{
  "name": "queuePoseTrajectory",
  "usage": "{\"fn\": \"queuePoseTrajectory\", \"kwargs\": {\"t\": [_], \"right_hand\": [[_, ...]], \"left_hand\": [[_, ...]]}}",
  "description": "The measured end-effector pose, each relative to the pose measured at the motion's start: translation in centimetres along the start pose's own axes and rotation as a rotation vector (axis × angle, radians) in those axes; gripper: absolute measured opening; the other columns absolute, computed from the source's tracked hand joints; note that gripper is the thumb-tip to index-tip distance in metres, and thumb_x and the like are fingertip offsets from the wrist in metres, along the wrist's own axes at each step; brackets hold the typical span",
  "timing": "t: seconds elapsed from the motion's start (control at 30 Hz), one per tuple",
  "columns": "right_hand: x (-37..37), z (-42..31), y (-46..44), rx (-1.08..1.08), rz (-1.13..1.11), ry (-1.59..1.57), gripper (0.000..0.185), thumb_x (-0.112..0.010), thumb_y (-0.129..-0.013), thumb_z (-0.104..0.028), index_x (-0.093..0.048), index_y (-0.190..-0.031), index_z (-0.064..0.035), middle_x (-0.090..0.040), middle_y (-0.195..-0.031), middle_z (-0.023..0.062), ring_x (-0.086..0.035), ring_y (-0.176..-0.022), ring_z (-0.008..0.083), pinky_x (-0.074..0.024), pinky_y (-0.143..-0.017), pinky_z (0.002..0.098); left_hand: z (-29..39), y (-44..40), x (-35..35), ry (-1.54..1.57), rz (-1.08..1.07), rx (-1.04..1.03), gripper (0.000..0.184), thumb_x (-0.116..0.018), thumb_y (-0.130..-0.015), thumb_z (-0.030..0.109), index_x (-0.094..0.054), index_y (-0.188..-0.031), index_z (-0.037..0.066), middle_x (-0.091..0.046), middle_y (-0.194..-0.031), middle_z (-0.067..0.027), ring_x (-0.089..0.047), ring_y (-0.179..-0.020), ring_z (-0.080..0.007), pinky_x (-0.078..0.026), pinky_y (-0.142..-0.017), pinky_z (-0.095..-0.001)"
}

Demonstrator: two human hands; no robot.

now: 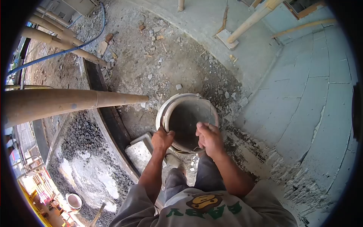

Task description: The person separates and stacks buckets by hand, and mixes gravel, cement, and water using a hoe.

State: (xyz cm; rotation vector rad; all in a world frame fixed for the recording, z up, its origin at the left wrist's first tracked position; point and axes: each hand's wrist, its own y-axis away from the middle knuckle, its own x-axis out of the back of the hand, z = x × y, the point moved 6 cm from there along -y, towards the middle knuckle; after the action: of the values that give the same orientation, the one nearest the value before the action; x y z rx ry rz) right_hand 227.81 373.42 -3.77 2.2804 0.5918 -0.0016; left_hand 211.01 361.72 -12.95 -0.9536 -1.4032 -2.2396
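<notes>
A round, grey-smeared bucket (169, 108) stands on the rubble-strewn ground in front of my feet, its inside dark. My left hand (162, 139) is closed on the left side of its rim, thumb on the near inner edge. Over the right part of the opening, my right hand (209, 139) makes a fist around what looks like the bucket's thin wire handle (210, 112). Most of that handle is hidden by the fingers. Left of my feet lies a pale rectangular tub (139, 154) with whitish material in it.
A thick bamboo pole (75, 101) reaches in from the left, ending close to the bucket. Beyond a dark board edge (109, 113) is a gravel heap (85, 138). A grey block wall (298, 102) rises on the right. Another bucket (74, 201) is at lower left; a blue hose (56, 54) crosses upper left.
</notes>
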Motion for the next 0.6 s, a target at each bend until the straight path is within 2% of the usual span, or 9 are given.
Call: {"fn": "queuePoseTrajectory", "kwargs": {"t": [0.03, 0.1, 0.17, 0.23, 0.33, 0.43, 0.47, 0.57, 0.6], "right_hand": [[-0.2, -0.3, 1.4, 0.039, -0.032, -0.173, 0.036, -0.051, -0.094, -0.032, -0.052, -0.074, -0.0023, -0.036, -0.047, -0.0038, -0.030, -0.036, 0.0059, -0.0295, -0.035, 0.0230], [-2.6, 0.1, 0.8, 0.083, -0.037, -0.011, 0.036, -0.050, -0.094, -0.031, -0.050, -0.071, -0.0039, -0.033, -0.046, -0.0058, -0.028, -0.034, 0.0045, -0.0275, -0.034, 0.0218], [-4.6, 1.1, -0.2, 0.120, -0.043, 0.186, 0.037, -0.050, -0.095, -0.031, -0.050, -0.070, -0.0045, -0.031, -0.045, -0.0066, -0.027, -0.034, 0.0043, -0.0278, -0.033, 0.0218], [-3.3, -3.2, 1.6, 0.149, -0.045, 0.088, 0.036, -0.051, -0.094, -0.033, -0.050, -0.070, -0.0056, -0.032, -0.046, -0.0065, -0.026, -0.035, 0.0038, -0.0241, -0.033, 0.0221], [-2.1, -2.2, 4.0, 0.136, -0.048, -0.078, 0.036, -0.052, -0.093, -0.034, -0.051, -0.071, -0.0063, -0.032, -0.046, -0.0065, -0.023, -0.035, 0.0028, -0.0190, -0.033, 0.0224], [-4.5, -1.2, 2.9, 0.129, 0.058, 0.119, 0.039, -0.051, -0.093, -0.036, -0.050, -0.068, -0.0060, -0.030, -0.045, -0.0067, -0.023, -0.034, 0.0026, -0.0199, -0.031, 0.0215], [-3.9, -1.3, 3.9, 0.060, 0.048, 0.139, 0.040, -0.051, -0.093, -0.038, -0.050, -0.069, -0.0061, -0.030, -0.045, -0.0069, -0.023, -0.034, 0.0031, -0.0200, -0.031, 0.0214], [-3.2, -1.7, 5.0, 0.107, -0.063, -0.058, 0.040, -0.054, -0.092, -0.040, -0.051, -0.068, -0.0078, -0.033, -0.048, -0.0073, -0.024, -0.036, 0.0024, -0.0172, -0.033, 0.0220], [-4.4, -1.5, 4.3, 0.064, -0.062, -0.014, 0.039, -0.054, -0.092, -0.039, -0.051, -0.068, -0.0079, -0.031, -0.047, -0.0082, -0.023, -0.035, 0.0026, -0.0170, -0.033, 0.0222]], "left_hand": [[-0.8, 2.3, 1.4, 0.041, 0.043, 0.017, 0.049, -0.060, -0.075, 0.041, -0.061, -0.100, -0.001, -0.065, -0.092, -0.0266, -0.063, -0.091, -0.0395, -0.048, -0.083, -0.0458], [-1.9, 1.9, 2.0, 0.022, 0.071, 0.062, 0.048, -0.060, -0.075, 0.041, -0.061, -0.099, -0.002, -0.065, -0.091, -0.0267, -0.063, -0.090, -0.0406, -0.048, -0.082, -0.0457], [-3.4, -0.6, -0.3, 0.211, -0.091, 0.002, 0.050, -0.060, -0.076, 0.041, -0.061, -0.102, -0.002, -0.065, -0.095, -0.0263, -0.062, -0.093, -0.0400, -0.047, -0.084, -0.0452], [-2.3, 1.6, 1.2, 0.206, 0.027, -0.045, 0.054, -0.060, -0.074, 0.040, -0.059, -0.107, -0.002, -0.064, -0.095, -0.0265, -0.062, -0.095, -0.0392, -0.046, -0.086, -0.0436], [-1.6, 3.9, 2.3, 0.272, 0.064, -0.041, 0.055, -0.060, -0.073, 0.039, -0.058, -0.107, -0.004, -0.064, -0.095, -0.0269, -0.062, -0.095, -0.0393, -0.046, -0.085, -0.0434], [-1.4, 2.6, 1.5, 0.227, -0.061, -0.017, 0.053, -0.062, -0.074, 0.041, -0.060, -0.102, -0.003, -0.064, -0.092, -0.0280, -0.063, -0.094, -0.0381, -0.047, -0.085, -0.0427], [-1.9, 3.4, 1.7, 0.238, 0.007, -0.048, 0.052, -0.062, -0.073, 0.041, -0.060, -0.101, -0.002, -0.064, -0.091, -0.0275, -0.063, -0.093, -0.0384, -0.046, -0.085, -0.0425], [-0.8, 7.0, 4.5, 0.253, 0.073, -0.058, 0.050, -0.063, -0.071, 0.042, -0.062, -0.098, 0.000, -0.065, -0.090, -0.0264, -0.063, -0.091, -0.0390, -0.047, -0.085, -0.0425], [-0.5, 5.9, 4.2, 0.191, 0.059, -0.053, 0.051, -0.062, -0.072, 0.042, -0.062, -0.099, -0.001, -0.065, -0.090, -0.0267, -0.063, -0.091, -0.0391, -0.047, -0.084, -0.0427]]}}
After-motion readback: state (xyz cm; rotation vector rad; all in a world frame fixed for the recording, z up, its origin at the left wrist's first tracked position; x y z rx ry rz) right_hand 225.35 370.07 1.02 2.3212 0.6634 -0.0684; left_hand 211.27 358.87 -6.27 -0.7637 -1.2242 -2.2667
